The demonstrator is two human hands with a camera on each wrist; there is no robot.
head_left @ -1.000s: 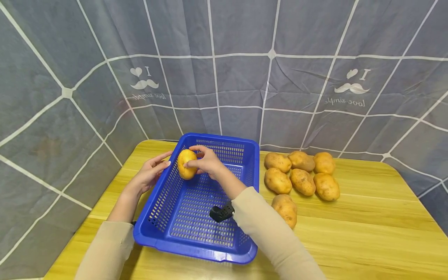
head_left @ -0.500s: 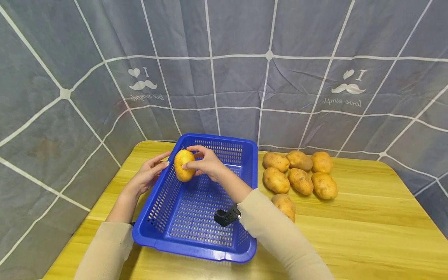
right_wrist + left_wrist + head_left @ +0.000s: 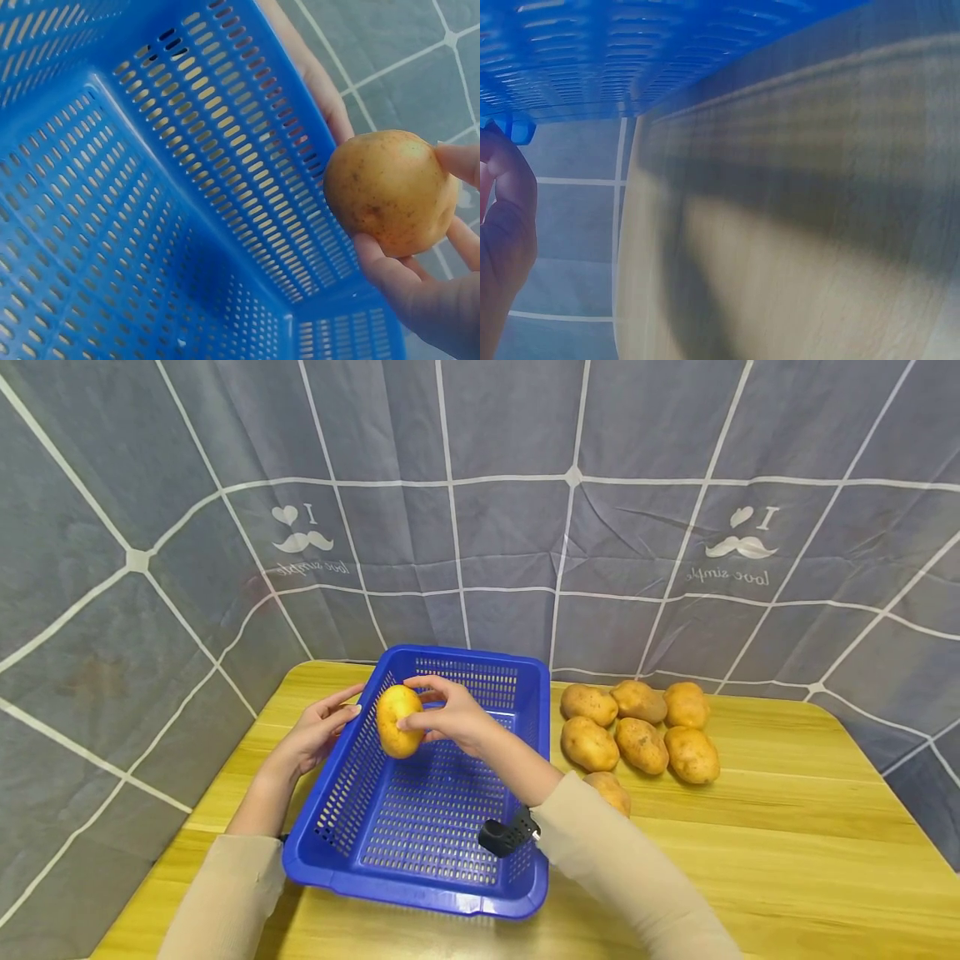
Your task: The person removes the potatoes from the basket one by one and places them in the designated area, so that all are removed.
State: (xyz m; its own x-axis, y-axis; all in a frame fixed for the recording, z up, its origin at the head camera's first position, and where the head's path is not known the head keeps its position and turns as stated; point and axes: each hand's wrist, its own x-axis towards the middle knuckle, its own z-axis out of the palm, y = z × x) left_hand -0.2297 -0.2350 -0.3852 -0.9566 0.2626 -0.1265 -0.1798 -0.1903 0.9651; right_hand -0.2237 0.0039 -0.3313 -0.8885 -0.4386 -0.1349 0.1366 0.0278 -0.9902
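Note:
My right hand (image 3: pixel 452 717) holds a yellow-brown potato (image 3: pixel 396 727) between thumb and fingers, over the left side of a blue slotted plastic basket (image 3: pixel 416 903). In the right wrist view the potato (image 3: pixel 390 191) appears near the basket's rim, with fingertips on both sides of it. No other potato shows in the basket. At the left rim, my left hand (image 3: pixel 315 739) grips the edge from outside with thumb and fingers; some fingers are hidden by the wall. Part of that hand (image 3: pixel 510 217) also shows by the rim in the left wrist view.
Several potatoes (image 3: pixel 642 746) lie grouped on the wooden table (image 3: pixel 787 843) right of the basket; the nearest is partly hidden by my right sleeve (image 3: pixel 630 868). A grey curtain with white lines (image 3: pixel 510 535) hangs behind and at the left. A black wrist device (image 3: pixel 506 833) hangs over the basket.
The potato has shifted and turned slightly in my right hand, and the right forearm has swung a little to the right and toward me. My left hand stays at the rim.

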